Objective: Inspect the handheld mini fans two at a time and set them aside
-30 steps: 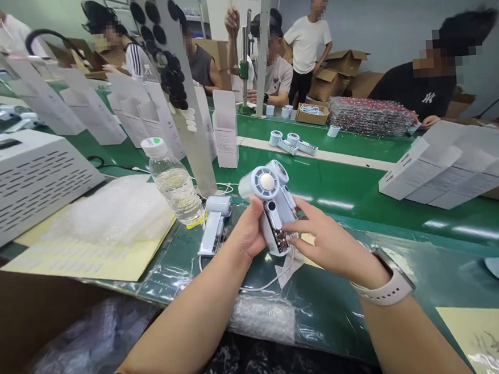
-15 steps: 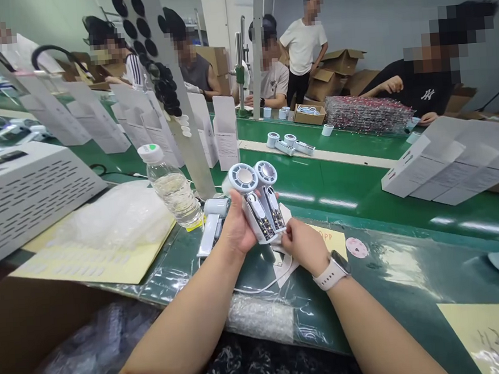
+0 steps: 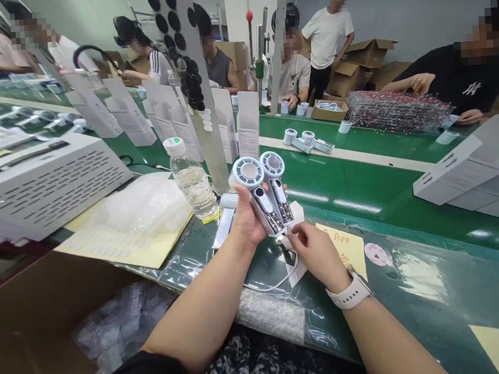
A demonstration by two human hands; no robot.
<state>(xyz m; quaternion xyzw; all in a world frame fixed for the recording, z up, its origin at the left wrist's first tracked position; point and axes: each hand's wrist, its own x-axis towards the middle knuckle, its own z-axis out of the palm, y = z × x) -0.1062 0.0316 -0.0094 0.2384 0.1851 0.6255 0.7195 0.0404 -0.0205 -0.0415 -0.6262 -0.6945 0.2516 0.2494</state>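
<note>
In my left hand are two light-blue handheld fans, side by side and tilted, their round heads up. The nearer fan and the farther fan both have uncovered handles with circuit boards showing. My right hand is closed in a pinch at the lower end of the fans, on the end of a white cable. Whether its plug sits in a fan's port is too small to tell. Another light-blue fan lies on the table behind my left wrist.
A water bottle stands left of the fans beside a metal post. Farther left is a white slotted metal box. Bubble wrap lies at the near edge. Open white cartons and two fans are on the green belt; people sit opposite.
My view has turned left, so the scene sits farther right. My right hand has come in closer beneath the fans' lower ends with the cable; my left hand keeps its hold.
</note>
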